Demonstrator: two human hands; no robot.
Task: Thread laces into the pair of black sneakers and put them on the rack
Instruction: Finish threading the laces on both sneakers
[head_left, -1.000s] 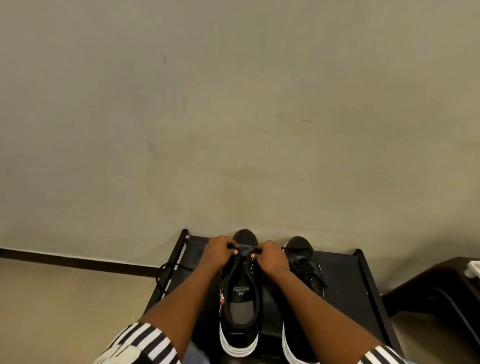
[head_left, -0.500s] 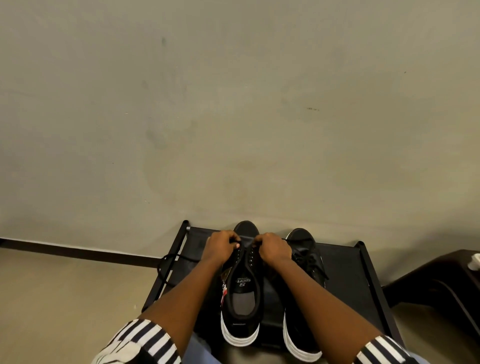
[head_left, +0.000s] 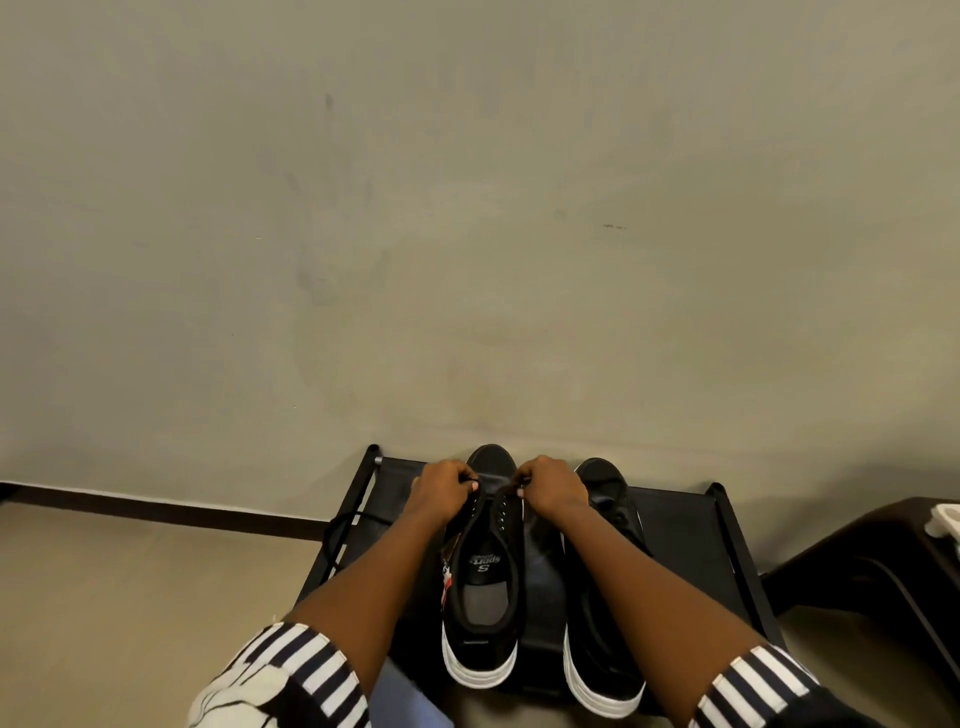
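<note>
Two black sneakers with white soles stand side by side on the black rack (head_left: 691, 530), toes toward the wall. The left sneaker (head_left: 483, 587) shows its insole and bare eyelets. My left hand (head_left: 441, 488) and my right hand (head_left: 550, 486) sit at its front eyelets, each pinching a black lace. The lace (head_left: 337, 525) trails off in a loop over the rack's left edge. The right sneaker (head_left: 608, 499) is laced and partly hidden under my right forearm.
A plain grey wall (head_left: 467, 234) rises right behind the rack. Beige floor (head_left: 130, 597) lies to the left, with a dark skirting strip. A dark piece of furniture (head_left: 872, 561) with a white object (head_left: 945, 519) stands at the right.
Both hands have stayed at the left sneaker's front eyelets, drawing slightly apart. The view has tilted a little, so the sneakers sit higher in the picture.
</note>
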